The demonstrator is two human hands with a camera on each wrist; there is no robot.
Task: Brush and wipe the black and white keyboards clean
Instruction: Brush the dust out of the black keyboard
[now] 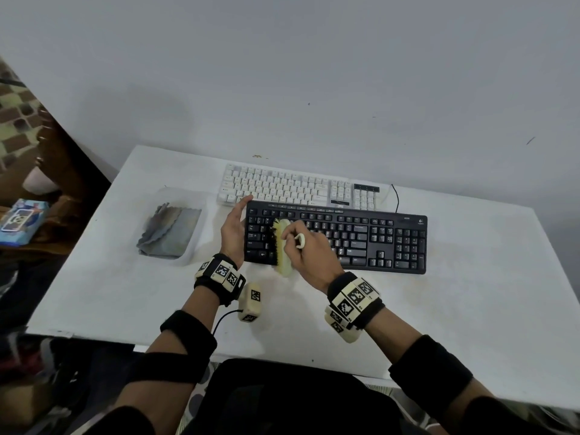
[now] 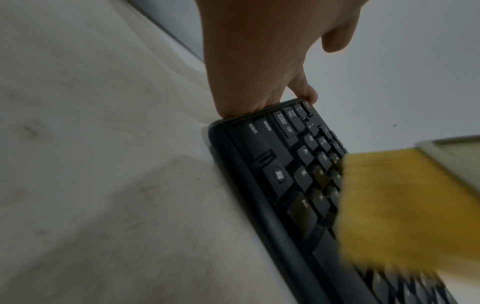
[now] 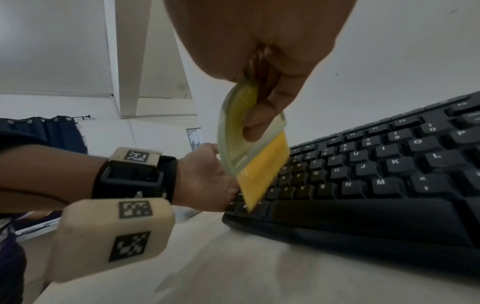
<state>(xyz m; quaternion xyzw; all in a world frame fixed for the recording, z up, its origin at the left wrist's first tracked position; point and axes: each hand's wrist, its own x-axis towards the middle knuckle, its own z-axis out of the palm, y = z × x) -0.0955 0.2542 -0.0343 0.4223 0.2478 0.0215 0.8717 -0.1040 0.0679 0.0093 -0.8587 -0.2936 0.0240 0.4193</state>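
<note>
Two hands, brush [image 1: 281,243], black keyboard [image 1: 370,243] edge

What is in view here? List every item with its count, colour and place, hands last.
black keyboard: one, black, near side of the table, in front of the white one.
white keyboard: one, white, just behind the black keyboard.
brush: one, yellow bristles with a pale translucent handle, bristles on the left keys of the black keyboard.
cloth: one, grey, folded in the tray.
tray: one, clear, on the table left of the keyboards.
table: one, white, against a grey wall.
blue box: one, far left, off the table.
left hand: one, straight fingers against the black keyboard's left end.
right hand: one, grip round the brush handle.
</note>
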